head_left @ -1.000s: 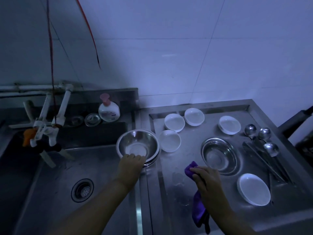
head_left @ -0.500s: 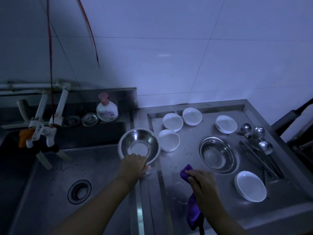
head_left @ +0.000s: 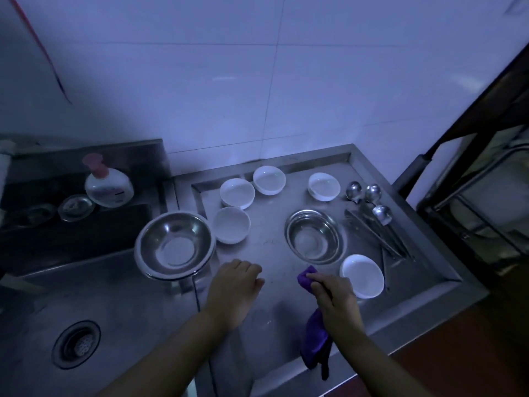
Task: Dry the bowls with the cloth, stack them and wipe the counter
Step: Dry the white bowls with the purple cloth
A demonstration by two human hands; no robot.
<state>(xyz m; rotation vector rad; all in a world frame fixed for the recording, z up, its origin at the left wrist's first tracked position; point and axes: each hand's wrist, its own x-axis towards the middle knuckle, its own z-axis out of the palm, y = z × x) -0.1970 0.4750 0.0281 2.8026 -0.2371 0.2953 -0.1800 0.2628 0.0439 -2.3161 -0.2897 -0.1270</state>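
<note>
Curled fingers of our right hand grip the purple cloth, its bunched tip poking out toward the steel bowls and its tail hanging over the counter's front lip. Our left hand, a second ago grasping the rim of the large steel bowl, has let go and now hovers over the bare counter, knuckles loosely bent and holding nothing. That bowl sits on the ridge between sink and drainboard, part of its rim overhanging the basin, and we judge it the first piece either just set down or about to be dried; nothing is stacked yet, so the job looks barely begun. Four small white bowls stand apart toward the back wall, a second steel bowl rests mid-counter, and a white dish lies just beside our cloth hand. Spoons and tongs crowd the right side, close to the raised edge. Open room lies between our two hands and in front of the second steel bowl, enough, we think, for stacking. A soap bottle stands on the ledge behind the sink. We would watch the perched bowl: a nudge could tip it into the basin.
</note>
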